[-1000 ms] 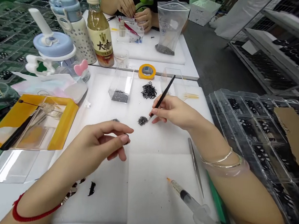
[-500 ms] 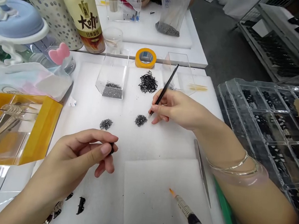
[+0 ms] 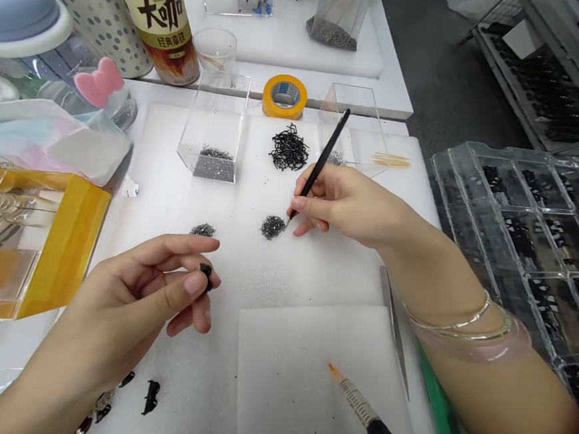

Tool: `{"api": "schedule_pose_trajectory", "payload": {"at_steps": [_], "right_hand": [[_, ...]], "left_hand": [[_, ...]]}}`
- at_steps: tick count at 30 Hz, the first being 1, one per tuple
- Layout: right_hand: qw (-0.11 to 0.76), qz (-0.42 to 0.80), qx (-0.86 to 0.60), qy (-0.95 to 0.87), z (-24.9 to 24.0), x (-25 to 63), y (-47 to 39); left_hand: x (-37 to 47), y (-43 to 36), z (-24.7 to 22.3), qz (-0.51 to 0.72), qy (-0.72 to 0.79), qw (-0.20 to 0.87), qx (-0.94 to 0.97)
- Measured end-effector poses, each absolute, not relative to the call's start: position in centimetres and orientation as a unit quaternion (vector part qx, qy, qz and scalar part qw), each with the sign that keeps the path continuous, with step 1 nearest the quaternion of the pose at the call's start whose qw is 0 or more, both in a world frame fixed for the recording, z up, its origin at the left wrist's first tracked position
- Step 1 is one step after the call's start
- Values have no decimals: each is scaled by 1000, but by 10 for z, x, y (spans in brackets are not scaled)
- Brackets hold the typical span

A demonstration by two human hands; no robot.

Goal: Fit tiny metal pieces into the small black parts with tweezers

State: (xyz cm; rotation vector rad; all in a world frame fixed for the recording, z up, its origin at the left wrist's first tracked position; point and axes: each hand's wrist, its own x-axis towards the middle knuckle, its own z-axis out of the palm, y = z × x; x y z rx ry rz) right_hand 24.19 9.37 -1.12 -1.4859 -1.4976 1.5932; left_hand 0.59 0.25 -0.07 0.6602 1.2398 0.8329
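Between thumb and fingers, my left hand pinches a small black plastic part. My right hand grips black tweezers like a pen, their tips at the right edge of a small heap of tiny shiny dark pieces. Whether the tips have caught a piece is too small to tell. A second such heap lies just beyond my left hand. Farther back is a pile of black bent pins. Another black plastic part rests on the white foam mat below my left wrist.
A clear box holding tiny pieces, a yellow tape roll and toothpicks stand at the back. A syringe lies in front, metal tweezers to its right. A compartment tray is at right, a bottle at back left.
My left hand has turned slightly, showing more of the black part. The tweezers stay beside the same heap. The whole view has shifted a little.
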Motion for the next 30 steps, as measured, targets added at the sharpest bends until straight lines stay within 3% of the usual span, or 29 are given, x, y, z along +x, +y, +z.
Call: {"api": "schedule_pose_trajectory", "payload": {"at_steps": [9,17,30], "right_hand": [[280,574,-560,-528,-4,238,92],[398,622,-482,-472,18,204,55],[400,654,-473,-433,17,181,23]], "left_hand": [[3,2,-5,369,545,692,296],[6,-1,-9,366,506,715,314],[6,-7,0,406,485,698,337]]}}
